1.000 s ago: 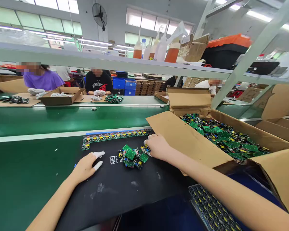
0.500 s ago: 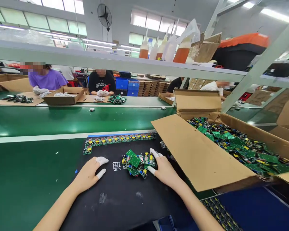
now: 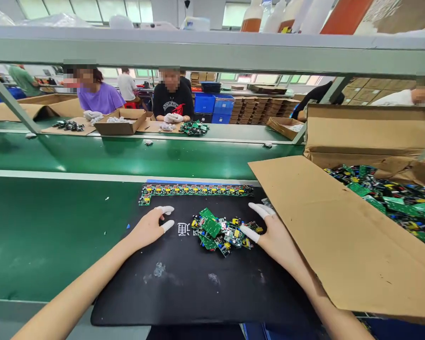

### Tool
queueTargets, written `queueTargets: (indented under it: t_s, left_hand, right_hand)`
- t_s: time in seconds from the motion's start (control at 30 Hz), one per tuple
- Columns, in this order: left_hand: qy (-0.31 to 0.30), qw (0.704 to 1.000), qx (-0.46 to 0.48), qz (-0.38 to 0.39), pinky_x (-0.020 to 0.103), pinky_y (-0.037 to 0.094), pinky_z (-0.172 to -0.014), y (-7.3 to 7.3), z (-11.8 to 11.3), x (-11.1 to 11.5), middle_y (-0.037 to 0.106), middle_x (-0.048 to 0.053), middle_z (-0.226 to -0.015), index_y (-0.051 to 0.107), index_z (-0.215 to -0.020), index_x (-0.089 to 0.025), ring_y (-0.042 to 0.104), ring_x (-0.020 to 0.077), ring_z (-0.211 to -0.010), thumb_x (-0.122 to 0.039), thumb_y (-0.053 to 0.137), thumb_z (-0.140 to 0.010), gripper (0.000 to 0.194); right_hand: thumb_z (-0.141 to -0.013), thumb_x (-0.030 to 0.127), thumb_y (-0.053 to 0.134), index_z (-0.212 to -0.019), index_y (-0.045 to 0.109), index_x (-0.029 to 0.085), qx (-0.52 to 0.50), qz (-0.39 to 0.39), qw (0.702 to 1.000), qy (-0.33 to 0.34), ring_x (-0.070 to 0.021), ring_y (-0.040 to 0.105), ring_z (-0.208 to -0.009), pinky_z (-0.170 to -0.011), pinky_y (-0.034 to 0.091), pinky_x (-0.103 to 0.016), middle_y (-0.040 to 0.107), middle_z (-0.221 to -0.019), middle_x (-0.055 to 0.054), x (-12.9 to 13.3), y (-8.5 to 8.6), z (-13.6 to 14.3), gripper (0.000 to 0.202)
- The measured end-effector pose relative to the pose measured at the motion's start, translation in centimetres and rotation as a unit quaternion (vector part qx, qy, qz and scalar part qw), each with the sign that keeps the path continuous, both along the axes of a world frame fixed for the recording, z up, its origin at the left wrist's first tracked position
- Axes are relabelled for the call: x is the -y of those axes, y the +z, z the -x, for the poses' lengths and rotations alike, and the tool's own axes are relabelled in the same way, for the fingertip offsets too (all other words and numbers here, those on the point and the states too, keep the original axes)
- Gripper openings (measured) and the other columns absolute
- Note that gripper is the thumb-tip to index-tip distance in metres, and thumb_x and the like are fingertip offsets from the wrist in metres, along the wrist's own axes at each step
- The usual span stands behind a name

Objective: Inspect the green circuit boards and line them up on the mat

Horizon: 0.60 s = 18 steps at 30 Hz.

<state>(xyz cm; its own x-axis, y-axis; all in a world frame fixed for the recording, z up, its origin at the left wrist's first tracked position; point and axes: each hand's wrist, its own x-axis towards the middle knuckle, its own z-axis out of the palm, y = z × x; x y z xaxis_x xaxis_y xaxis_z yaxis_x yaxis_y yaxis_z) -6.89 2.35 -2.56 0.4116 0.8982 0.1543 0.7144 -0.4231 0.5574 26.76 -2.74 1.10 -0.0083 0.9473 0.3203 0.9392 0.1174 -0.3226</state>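
A loose pile of small green circuit boards (image 3: 211, 227) with yellow, blue and white parts lies on a black mat (image 3: 184, 293). Just right of the pile is my right hand (image 3: 274, 233), its thumb and forefinger spread, the thumb tip at the pile's edge; nothing shows in its grasp. My left hand (image 3: 151, 227) hovers or rests over the mat left of the pile, thumb and forefinger apart and holding nothing. White finger covers sit on the fingertips of both hands. Along the mat's far edge runs a neat row of circuit boards (image 3: 194, 190), with one more board below its left end.
At right, a cardboard box (image 3: 368, 130) full of circuit boards has a large flap (image 3: 326, 226) reaching over the mat's side. A shelf beam (image 3: 184, 49) crosses above. Across the green bench (image 3: 56, 212), co-workers with gloved hands sit by boxes and board piles.
The view has levelled and shifted. My right hand has drawn back from the pile, its fingers wider apart, and the pile spreads further right. My left hand stays open beside it.
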Motion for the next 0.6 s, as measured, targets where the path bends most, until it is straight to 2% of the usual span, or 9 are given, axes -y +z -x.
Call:
queueTargets:
  t_s: [0.07, 0.17, 0.23, 0.33, 0.4, 0.47, 0.53, 0.6]
  left_hand:
    - [-0.021, 1.0, 0.0, 0.007, 0.041, 0.052, -0.086, 0.6, -2.1, -0.3, 0.06, 0.012, -0.116, 0.052, -0.122, -0.017, 0.062, 0.0249, -0.094, -0.036, 0.058, -0.08, 0.046]
    - [-0.071, 0.997, 0.012, 0.012, 0.042, 0.046, -0.097, 0.8, -5.2, -0.8, 0.057, 0.01, -0.123, 0.055, -0.119, -0.019, 0.056, 0.0278, -0.11, -0.025, 0.07, -0.067, 0.054]
    - [-0.087, 0.996, 0.025, 0.017, 0.041, 0.047, -0.096, 0.6, -6.4, -1.2, 0.061, 0.008, -0.116, 0.059, -0.111, -0.019, 0.057, 0.0263, -0.108, -0.018, 0.068, -0.066, 0.047]
    - [-0.076, 0.996, 0.049, 0.025, 0.038, 0.051, -0.089, 0.0, -6.7, -1.7, 0.064, 0.007, -0.107, 0.06, -0.105, -0.018, 0.06, 0.0235, -0.099, -0.017, 0.064, -0.069, 0.036]
    - [-0.06, 0.996, 0.066, 0.031, 0.036, 0.052, -0.085, -0.2, -6.2, -1.8, 0.065, 0.005, -0.103, 0.058, -0.105, -0.018, 0.061, 0.0215, -0.094, -0.02, 0.063, -0.072, 0.034]
    - [-0.024, 0.995, 0.097, 0.031, 0.035, 0.052, -0.082, -0.1, -5.6, -1.8, 0.065, 0.004, -0.101, 0.056, -0.108, -0.019, 0.062, 0.0193, -0.09, -0.023, 0.061, -0.076, 0.033]
    - [0.018, 0.99, 0.142, 0.012, 0.034, 0.051, -0.082, 0.3, -5.1, -1.4, 0.064, 0.004, -0.103, 0.054, -0.112, -0.019, 0.061, 0.0181, -0.09, -0.024, 0.059, -0.078, 0.034]
    - [0.035, 0.982, 0.185, -0.032, 0.036, 0.049, -0.086, 0.9, -4.9, -0.7, 0.062, 0.006, -0.108, 0.052, -0.113, -0.019, 0.059, 0.019, -0.095, -0.024, 0.058, -0.079, 0.035]
  right_hand:
    - [-0.081, 0.04, 0.056, -0.12, 0.059, 0.019, -0.032, -0.043, 0.997, 0.058, -0.0303, 0.054, -0.114, -0.1, 0.041, -0.047, 0.06, -0.12, -0.013, -0.4, 1.2, 2.2, 0.044]
    - [-0.087, 0.028, 0.051, -0.108, 0.063, 0.023, -0.085, -0.093, 0.969, 0.214, -0.0223, 0.06, -0.098, -0.086, 0.049, -0.038, 0.067, -0.105, -0.008, 0.1, 2.0, 6.7, 0.025]
    - [-0.086, 0.023, 0.053, -0.098, 0.066, 0.023, -0.067, -0.149, 0.937, 0.308, -0.0195, 0.06, -0.087, -0.077, 0.049, -0.035, 0.068, -0.099, -0.006, 0.6, 1.6, 9.4, 0.018]
    - [-0.085, 0.023, 0.055, -0.093, 0.066, 0.021, -0.013, -0.233, 0.883, 0.407, -0.0178, 0.058, -0.08, -0.07, 0.046, -0.033, 0.069, -0.091, -0.004, 0.9, -0.3, 12.2, 0.014]
    - [-0.085, 0.023, 0.055, -0.09, 0.066, 0.02, -0.005, -0.268, 0.855, 0.444, -0.0163, 0.056, -0.074, -0.062, 0.044, -0.032, 0.068, -0.083, -0.002, 0.9, -1.7, 13.1, 0.013]
    - [-0.084, 0.024, 0.055, -0.089, 0.064, 0.019, -0.031, -0.277, 0.843, 0.46, -0.0153, 0.055, -0.067, -0.055, 0.04, -0.03, 0.066, -0.076, -0.001, 0.9, -2.9, 13.5, 0.012]
    - [-0.084, 0.025, 0.054, -0.09, 0.061, 0.02, -0.081, -0.256, 0.846, 0.461, -0.0149, 0.053, -0.061, -0.052, 0.039, -0.03, 0.065, -0.07, -0.001, 1.0, -3.3, 13.5, 0.011]
    - [-0.084, 0.025, 0.052, -0.093, 0.057, 0.021, -0.143, -0.197, 0.862, 0.444, -0.0141, 0.049, -0.054, -0.05, 0.04, -0.029, 0.062, -0.065, 0.0, 1.3, -2.8, 12.8, 0.011]
